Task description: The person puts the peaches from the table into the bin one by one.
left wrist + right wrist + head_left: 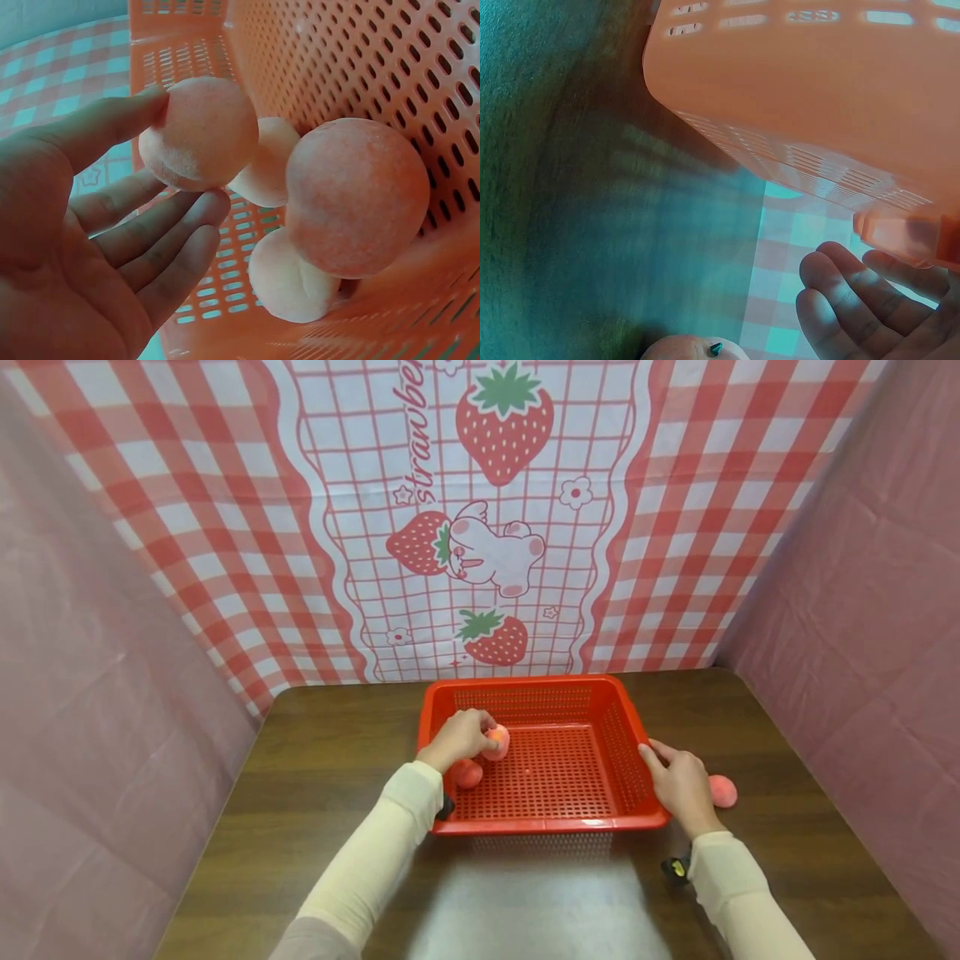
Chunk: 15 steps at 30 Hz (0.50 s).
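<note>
My left hand (467,735) reaches into the red plastic basket (547,823) near its left side. Between thumb and fingers it pinches a pinkish peach (202,131). Beside that, a redder peach (358,195) and two paler peaches (266,161) lie close together by the basket wall; in the head view the forearm and hand hide part of this group. My right hand (681,783) grips the basket's right rim, thumb on top and fingers outside below it. Another peach (723,791) sits on the table just right of that hand; the right wrist view catches its edge with a small green tip.
The basket stands on a brown wooden table (330,760), close to its back edge. Behind it hangs a red-and-white checked cloth (690,527) with strawberry prints. Pink cloth walls (97,693) rise on both sides.
</note>
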### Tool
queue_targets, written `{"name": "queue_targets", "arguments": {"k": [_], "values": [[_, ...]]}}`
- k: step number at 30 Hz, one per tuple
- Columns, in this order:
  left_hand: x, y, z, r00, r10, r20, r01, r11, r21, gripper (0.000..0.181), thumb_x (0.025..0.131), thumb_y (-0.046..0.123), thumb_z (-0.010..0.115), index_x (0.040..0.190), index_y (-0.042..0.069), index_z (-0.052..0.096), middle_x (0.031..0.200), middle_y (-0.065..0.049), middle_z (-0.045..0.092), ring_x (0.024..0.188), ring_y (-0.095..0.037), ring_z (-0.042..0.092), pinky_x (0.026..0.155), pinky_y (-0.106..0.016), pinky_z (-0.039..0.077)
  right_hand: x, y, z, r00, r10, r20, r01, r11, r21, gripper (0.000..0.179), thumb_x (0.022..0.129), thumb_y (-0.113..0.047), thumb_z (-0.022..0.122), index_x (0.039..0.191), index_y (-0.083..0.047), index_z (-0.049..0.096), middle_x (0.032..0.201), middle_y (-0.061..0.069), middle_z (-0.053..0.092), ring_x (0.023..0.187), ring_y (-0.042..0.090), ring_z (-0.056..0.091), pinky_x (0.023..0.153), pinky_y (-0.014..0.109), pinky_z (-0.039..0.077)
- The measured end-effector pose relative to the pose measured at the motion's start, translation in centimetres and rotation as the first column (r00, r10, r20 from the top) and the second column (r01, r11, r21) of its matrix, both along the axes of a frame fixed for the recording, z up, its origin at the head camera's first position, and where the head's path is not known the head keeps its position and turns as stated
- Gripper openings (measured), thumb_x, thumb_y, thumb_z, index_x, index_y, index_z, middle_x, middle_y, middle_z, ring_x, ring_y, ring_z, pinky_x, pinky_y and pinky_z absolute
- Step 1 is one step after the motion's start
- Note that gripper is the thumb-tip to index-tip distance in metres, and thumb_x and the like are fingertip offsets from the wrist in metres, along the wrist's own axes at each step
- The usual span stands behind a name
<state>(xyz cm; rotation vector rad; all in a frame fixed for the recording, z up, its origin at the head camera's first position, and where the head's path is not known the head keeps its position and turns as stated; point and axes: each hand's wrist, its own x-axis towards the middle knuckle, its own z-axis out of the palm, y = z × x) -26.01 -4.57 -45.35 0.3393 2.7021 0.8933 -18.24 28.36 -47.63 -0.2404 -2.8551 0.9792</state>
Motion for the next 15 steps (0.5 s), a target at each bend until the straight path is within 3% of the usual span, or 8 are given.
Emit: {"name": "queue_targets", "arguments": {"k": [8, 15], "values": [[-0.18, 0.59, -0.44, 0.993, -0.112, 0.021, 0.114, 0.988, -0.104, 0.036, 0.086, 0.023, 0.074, 0.120, 0.012, 0.066, 0.117, -0.004, 0.068, 0.099, -0.019, 0.062, 0.087, -0.035, 0.052, -0.03, -0.14, 0.10, 1.000, -0.001, -0.017, 0.001, 1.000, 0.006, 0.056, 0.100, -0.043, 0.048, 0.135, 0.001, 0.055, 0.124, 0.029, 0.061, 0.089, 0.032, 0.058, 0.079, 0.043, 0.046], [-0.03, 1.01, -0.51, 0.987, -0.150, 0.055, 0.157, 0.971, -0.178, 0.034, 0.088, 0.023, 0.073, 0.120, 0.015, 0.066, 0.121, -0.003, 0.067, 0.107, -0.020, 0.061, 0.090, -0.035, 0.051, 0.02, -0.07, 0.12, 1.000, 0.001, -0.016, -0.001, 1.000, 0.012, 0.056, 0.101, -0.042, 0.048, 0.135, 0.001, 0.055, 0.123, 0.029, 0.062, 0.088, 0.032, 0.058, 0.078, 0.043, 0.048]]}}
